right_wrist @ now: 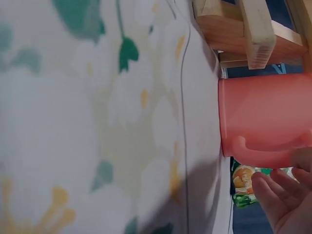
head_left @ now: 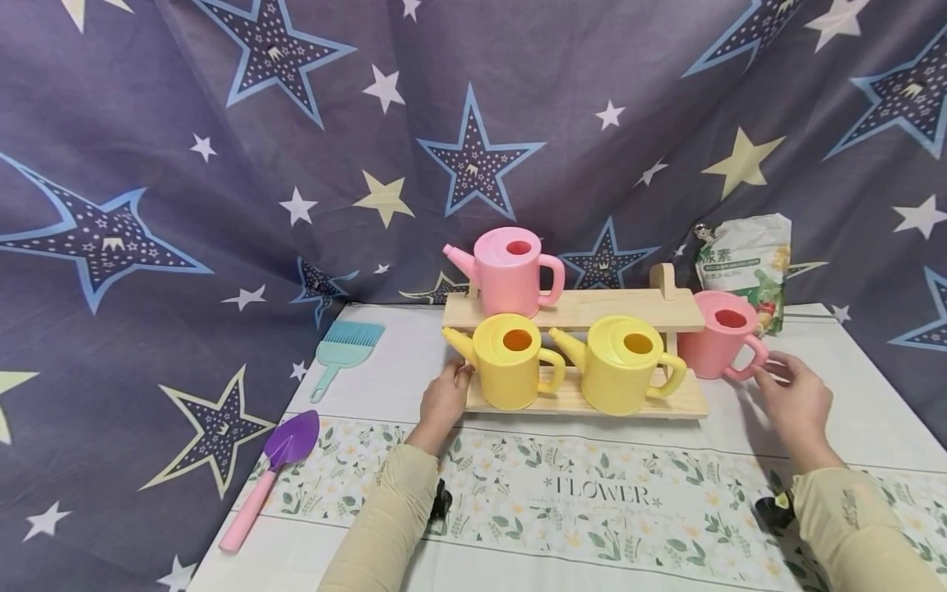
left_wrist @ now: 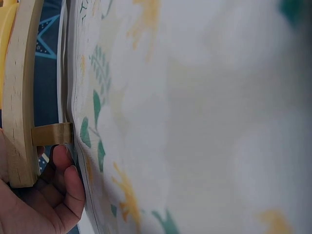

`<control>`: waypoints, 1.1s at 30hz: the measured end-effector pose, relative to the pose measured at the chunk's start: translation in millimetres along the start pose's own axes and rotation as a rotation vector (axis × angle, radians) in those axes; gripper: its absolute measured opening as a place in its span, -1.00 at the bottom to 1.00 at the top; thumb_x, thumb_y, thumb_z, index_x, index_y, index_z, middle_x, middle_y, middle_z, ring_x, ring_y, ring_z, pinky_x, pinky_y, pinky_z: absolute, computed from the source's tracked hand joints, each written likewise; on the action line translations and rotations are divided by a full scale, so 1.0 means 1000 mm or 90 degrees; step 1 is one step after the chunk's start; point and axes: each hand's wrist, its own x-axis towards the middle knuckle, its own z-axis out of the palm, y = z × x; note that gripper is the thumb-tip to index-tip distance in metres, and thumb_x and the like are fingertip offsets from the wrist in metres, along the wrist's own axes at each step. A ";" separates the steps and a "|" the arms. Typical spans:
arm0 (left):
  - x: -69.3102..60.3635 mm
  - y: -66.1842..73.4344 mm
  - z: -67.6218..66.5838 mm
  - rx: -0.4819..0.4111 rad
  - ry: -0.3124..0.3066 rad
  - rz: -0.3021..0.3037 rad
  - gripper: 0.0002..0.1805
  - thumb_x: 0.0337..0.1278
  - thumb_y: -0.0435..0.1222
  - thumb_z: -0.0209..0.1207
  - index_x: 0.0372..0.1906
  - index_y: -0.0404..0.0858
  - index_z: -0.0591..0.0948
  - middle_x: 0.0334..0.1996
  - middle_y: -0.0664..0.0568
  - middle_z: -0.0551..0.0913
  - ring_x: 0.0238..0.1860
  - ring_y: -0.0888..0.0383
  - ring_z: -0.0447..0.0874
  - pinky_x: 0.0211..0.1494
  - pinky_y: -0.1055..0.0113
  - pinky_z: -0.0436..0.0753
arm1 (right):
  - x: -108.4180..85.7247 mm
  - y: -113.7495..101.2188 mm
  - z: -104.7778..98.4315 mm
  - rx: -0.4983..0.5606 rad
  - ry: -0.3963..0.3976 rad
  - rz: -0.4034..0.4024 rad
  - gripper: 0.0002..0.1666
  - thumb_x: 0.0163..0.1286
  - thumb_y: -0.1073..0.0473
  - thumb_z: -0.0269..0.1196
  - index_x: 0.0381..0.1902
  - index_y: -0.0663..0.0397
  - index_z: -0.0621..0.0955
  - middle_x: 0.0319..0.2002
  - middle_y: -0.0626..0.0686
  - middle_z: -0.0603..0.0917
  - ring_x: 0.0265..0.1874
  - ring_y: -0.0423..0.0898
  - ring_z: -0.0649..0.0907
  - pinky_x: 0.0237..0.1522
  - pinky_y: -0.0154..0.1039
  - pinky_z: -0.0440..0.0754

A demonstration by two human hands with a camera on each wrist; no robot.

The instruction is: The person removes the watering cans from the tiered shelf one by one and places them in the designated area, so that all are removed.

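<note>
A two-tier wooden shelf (head_left: pixel 584 311) stands on the table. My left hand (head_left: pixel 446 401) grips the left end of its lower board (left_wrist: pixel 20 92), with fingers curled beneath it in the left wrist view. One pink watering can (head_left: pixel 506 275) stands on the upper board. In front of the lower tier are two yellow watering cans, the left one (head_left: pixel 503 378) and the right one (head_left: pixel 617 374), spouts to the left. Beside the shelf's right end, a darker pink watering can (head_left: pixel 713 337) stands on the table. My right hand (head_left: pixel 797 403) pinches its handle (right_wrist: pixel 258 157).
Behind the darker pink can stands a white and green bag (head_left: pixel 750 255) with a clip. At the table's left lie a teal brush (head_left: pixel 346 345) and a purple trowel (head_left: pixel 292 440) with a pink handle. A floral runner (head_left: pixel 592 526) crosses the front; a starry curtain (head_left: pixel 562 107) hangs behind.
</note>
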 end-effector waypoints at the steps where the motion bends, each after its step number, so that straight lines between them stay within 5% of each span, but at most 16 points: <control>1: 0.000 0.000 0.000 -0.001 -0.001 -0.001 -0.54 0.50 0.04 -0.13 0.28 -0.08 0.47 0.10 -0.14 0.64 -0.04 -0.16 0.66 -0.07 -0.03 0.57 | -0.001 0.000 -0.001 0.000 0.002 0.002 -0.48 0.45 0.18 0.16 0.32 0.22 0.44 0.14 0.31 0.58 0.06 0.27 0.61 -0.44 -0.52 0.52; 8: 0.000 -0.001 0.000 -0.001 0.003 0.001 -0.53 0.50 0.05 -0.13 0.28 -0.07 0.48 0.10 -0.15 0.63 -0.01 -0.19 0.64 -0.04 -0.05 0.57 | -0.007 -0.010 -0.011 0.010 0.048 -0.028 -0.48 0.45 0.16 0.17 0.33 0.14 0.44 0.14 0.23 0.61 0.08 0.21 0.61 -0.05 -0.16 0.61; 16: 0.001 -0.003 0.001 0.003 0.010 0.011 -0.55 0.50 0.03 -0.12 0.27 -0.07 0.48 0.06 -0.18 0.65 -0.03 -0.21 0.65 -0.06 -0.07 0.57 | -0.019 -0.030 -0.018 0.047 0.100 -0.040 -0.48 0.44 0.11 0.19 0.32 0.06 0.48 0.17 0.15 0.60 0.16 0.11 0.58 0.13 -0.24 0.52; 18: 0.001 -0.003 0.002 0.004 0.011 0.012 -0.55 0.50 0.03 -0.12 0.27 -0.07 0.48 0.06 -0.18 0.65 -0.03 -0.21 0.65 -0.06 -0.07 0.57 | -0.023 -0.037 -0.019 0.061 0.115 -0.058 -0.49 0.43 0.09 0.21 0.30 0.07 0.50 0.15 0.15 0.62 0.15 0.06 0.59 0.13 -0.28 0.51; 25: 0.000 -0.001 0.001 0.002 0.012 0.011 -0.55 0.50 0.02 -0.11 0.27 -0.09 0.49 0.06 -0.19 0.65 -0.05 -0.21 0.66 -0.08 -0.07 0.57 | -0.040 -0.057 -0.021 0.117 0.138 -0.159 -0.61 0.40 0.16 0.25 0.15 0.12 0.61 0.02 0.19 0.68 -0.16 -0.63 0.51 -0.07 -0.61 0.48; 33: 0.000 -0.002 0.001 0.009 0.014 0.013 -0.55 0.50 0.02 -0.11 0.28 -0.07 0.48 0.05 -0.18 0.66 -0.11 -0.19 0.68 -0.14 -0.05 0.58 | -0.053 -0.072 -0.021 0.142 0.126 -0.217 -0.64 0.38 0.24 0.27 0.11 0.18 0.63 -0.04 0.20 0.69 -0.26 -0.71 0.48 -0.16 -0.70 0.44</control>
